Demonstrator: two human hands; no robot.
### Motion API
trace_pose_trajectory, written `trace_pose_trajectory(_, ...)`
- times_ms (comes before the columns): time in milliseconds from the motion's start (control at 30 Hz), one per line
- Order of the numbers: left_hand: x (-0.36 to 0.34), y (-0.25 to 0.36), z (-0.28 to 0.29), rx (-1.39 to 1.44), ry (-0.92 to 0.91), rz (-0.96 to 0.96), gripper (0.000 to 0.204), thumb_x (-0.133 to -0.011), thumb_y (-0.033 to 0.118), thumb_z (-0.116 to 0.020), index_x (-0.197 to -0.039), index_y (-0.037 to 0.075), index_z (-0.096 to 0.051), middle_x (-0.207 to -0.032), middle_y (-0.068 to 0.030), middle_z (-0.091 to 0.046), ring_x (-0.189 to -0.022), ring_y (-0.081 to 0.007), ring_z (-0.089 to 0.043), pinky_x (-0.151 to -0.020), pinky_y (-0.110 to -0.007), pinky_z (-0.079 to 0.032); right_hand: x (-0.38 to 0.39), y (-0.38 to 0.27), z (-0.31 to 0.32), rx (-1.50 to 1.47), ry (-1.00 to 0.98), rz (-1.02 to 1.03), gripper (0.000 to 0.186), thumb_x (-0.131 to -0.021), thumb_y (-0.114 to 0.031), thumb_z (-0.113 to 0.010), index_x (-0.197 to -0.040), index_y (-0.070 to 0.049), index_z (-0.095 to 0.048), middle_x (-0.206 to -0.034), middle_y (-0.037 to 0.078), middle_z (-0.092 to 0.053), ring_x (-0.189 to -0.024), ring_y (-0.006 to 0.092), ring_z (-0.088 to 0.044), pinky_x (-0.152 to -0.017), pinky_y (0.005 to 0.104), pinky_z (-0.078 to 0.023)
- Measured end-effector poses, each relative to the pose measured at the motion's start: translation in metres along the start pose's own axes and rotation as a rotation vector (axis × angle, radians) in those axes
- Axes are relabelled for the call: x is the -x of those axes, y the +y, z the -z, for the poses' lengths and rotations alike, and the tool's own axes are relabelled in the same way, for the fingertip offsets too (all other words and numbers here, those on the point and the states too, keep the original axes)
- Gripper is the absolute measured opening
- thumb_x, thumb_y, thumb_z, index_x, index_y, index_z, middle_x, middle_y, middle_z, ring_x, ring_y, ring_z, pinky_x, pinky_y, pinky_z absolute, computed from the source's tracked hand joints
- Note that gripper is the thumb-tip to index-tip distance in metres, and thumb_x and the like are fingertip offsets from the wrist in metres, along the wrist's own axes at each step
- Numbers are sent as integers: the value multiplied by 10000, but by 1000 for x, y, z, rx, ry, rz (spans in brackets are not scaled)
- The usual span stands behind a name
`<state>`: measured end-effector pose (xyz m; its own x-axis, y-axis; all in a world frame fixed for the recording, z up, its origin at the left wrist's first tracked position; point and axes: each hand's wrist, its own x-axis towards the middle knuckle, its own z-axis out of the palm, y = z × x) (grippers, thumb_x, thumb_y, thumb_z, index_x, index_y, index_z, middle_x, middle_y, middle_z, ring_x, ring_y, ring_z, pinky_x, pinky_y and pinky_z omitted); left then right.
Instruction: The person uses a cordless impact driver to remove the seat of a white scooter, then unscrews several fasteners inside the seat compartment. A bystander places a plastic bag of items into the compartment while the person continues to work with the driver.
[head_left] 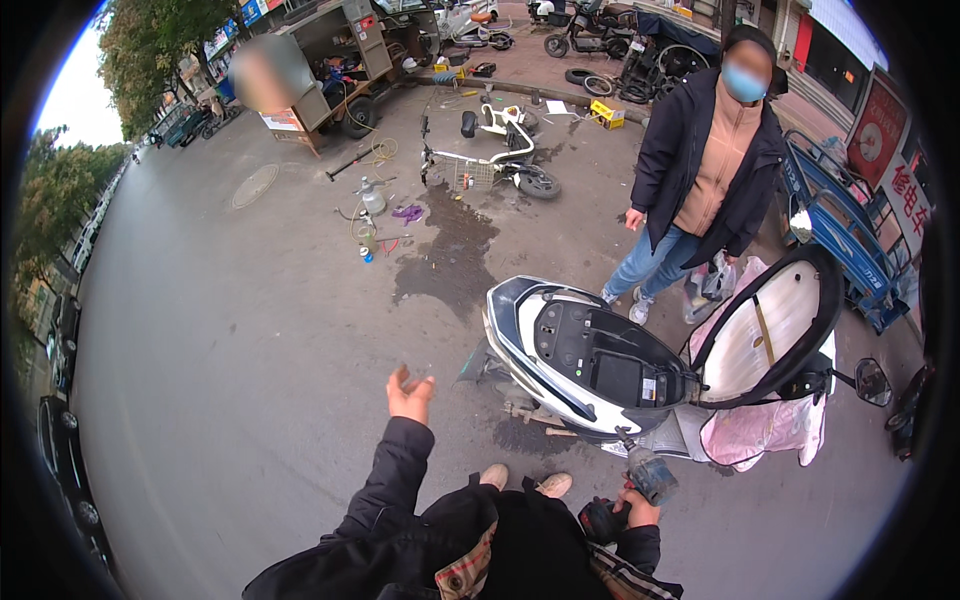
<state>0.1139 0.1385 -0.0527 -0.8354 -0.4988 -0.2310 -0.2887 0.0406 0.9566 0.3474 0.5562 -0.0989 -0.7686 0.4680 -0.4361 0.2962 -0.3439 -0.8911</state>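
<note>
My left hand (408, 398) is raised in the air left of a white-and-black scooter (530, 350), fingers apart and slightly bent, holding nothing. My right hand (638, 505) grips a cordless power tool (652, 472), its front end at the lower edge of the scooter's rear body. The scooter's seat (745, 330) stands lifted, showing the storage compartment (610, 375), and a pink cover (755, 435) drapes around its front.
A person (700, 180) in a mask stands beyond the scooter, holding bags. A white bike (500, 150) lies among bottles (372, 200), hoses and tools. A loaded cart (335, 85) stands behind, a blue tricycle (840, 250) at right, parked cars (60, 440) along the left.
</note>
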Motion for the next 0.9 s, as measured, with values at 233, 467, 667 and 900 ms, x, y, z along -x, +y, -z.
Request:
trace_pose_trajectory(233, 107, 97, -175, -290, -1003, -1134, 595, -891, 276, -761, -1404, 37, -576, -1356, -201, -615, -1304, -375, -551, -1110, -440, -426, -73, -15, 58, -105, 112, -16, 302, -770, 22, -601, -1068, 51, -638, -810, 90, -581, -515, 216, -548, -445, 343, -468)
trace_pose_trajectory(467, 160, 60, -161, -466, -1224, -764, 405, -943, 289, -687, -1241, 14, -677, -1216, -220, -678, -1089, -426, -653, -963, -456, -521, -100, 9, 105, -58, 116, -115, 312, -785, 25, -592, -1096, 36, -603, -851, 104, -591, -494, 212, -535, -414, 347, -459)
trace_pose_trajectory(667, 98, 47, -76, -598, -717, -514, 328, -942, 239, -698, -1185, 19, -714, -1089, -173, -724, -1008, -333, -710, -896, -396, -554, -115, 47, 119, 123, 17, -260, 266, -782, -47, -610, -1042, 6, -623, -626, 84, -521, -442, 235, -517, -426, 382, -461)
trace_pose_trajectory(900, 58, 57, -44, -518, -502, -464, 307, -944, 203, -692, -1185, 13, -712, -1094, -173, -733, -1025, -296, -726, -926, -374, -555, -146, 33, 52, 431, -273, -214, 235, -783, 8, -700, -994, 6, -595, -650, 102, -592, -487, 224, -587, -452, 362, -496)
